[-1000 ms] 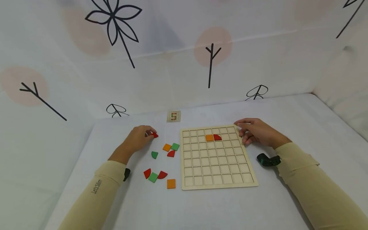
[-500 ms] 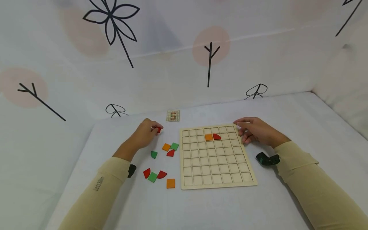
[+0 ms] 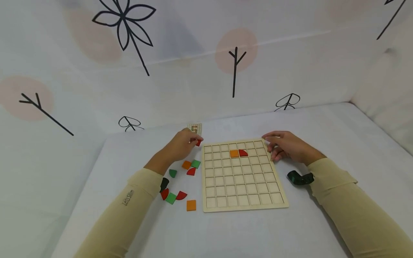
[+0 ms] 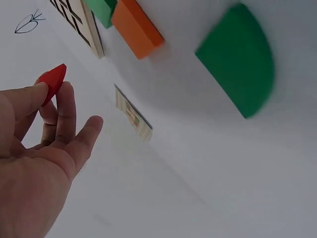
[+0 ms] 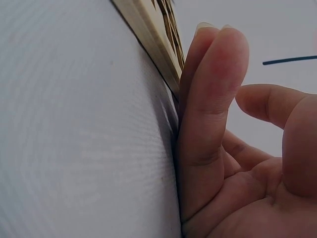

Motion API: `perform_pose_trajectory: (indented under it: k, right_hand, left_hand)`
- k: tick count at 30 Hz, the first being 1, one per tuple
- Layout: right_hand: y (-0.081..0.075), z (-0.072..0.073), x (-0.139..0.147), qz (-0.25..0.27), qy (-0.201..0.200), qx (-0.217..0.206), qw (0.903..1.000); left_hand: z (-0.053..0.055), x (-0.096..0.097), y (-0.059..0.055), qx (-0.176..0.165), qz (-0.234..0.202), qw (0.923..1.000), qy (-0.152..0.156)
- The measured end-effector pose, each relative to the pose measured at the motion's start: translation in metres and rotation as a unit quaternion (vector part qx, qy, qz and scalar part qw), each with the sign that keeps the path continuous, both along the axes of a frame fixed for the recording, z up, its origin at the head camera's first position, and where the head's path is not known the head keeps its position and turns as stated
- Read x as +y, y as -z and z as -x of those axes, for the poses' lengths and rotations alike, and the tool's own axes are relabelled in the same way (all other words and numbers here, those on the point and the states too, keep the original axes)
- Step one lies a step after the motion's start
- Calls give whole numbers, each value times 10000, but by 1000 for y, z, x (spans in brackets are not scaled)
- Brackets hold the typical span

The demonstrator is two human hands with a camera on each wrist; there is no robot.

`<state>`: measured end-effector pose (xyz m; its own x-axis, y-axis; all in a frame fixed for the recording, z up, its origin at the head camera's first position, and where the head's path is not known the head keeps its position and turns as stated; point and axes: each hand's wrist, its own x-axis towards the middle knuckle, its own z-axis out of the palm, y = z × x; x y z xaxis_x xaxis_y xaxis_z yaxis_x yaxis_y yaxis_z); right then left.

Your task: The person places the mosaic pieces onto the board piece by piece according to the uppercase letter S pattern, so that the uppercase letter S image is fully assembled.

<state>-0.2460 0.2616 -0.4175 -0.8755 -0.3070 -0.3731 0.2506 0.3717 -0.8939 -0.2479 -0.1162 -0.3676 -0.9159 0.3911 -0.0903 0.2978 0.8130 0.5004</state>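
Note:
Between thumb and fingertips my left hand (image 3: 183, 144) pinches a red tile (image 4: 53, 82), apparently a quarter circle, just left of the grid board's far left corner. The wooden grid board (image 3: 246, 208) lies flat. An orange square tile (image 3: 234, 153) and a red quarter-circle tile (image 3: 243, 153) sit side by side in its second row from the back. My right hand (image 3: 288, 146) rests at the board's right edge near the far corner, its fingers relaxed and holding nothing. The right wrist view shows its fingertips (image 5: 225, 59) right at the board's side.
Left of the board lie loose tiles: a green quarter circle (image 3: 172, 173), orange squares (image 3: 191, 205), green squares (image 3: 195, 164) and red quarter circles (image 3: 181, 195). A small pattern card (image 3: 195, 128) lies behind, partly hidden by the left hand. A printed cloth wall (image 3: 180, 89) stands at the back.
My left hand has lifted the red tile from the left side and carried it right, toward the board's far left corner. The right hand has stayed in place.

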Motion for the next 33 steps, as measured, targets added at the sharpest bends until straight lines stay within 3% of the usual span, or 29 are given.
perform_pose_trajectory:
  k: [6,11,20,33]
  right_hand:
    - [-1,-1,0,47,23,-39,10000]
    - [-1,0,-1,87,16,-32,10000]
    - [-3,0,-4,28,28,-12,10000]
    - [-3,-2,-3,-15,37,3,10000]
  left_hand:
    - [3,26,2,-110,-321,9984,457]
    - [5,42,7,-91,-317,9970,701]
    - [3,63,12,-146,-305,9950,939]
    - [2,76,21,-152,-320,9936,1068]
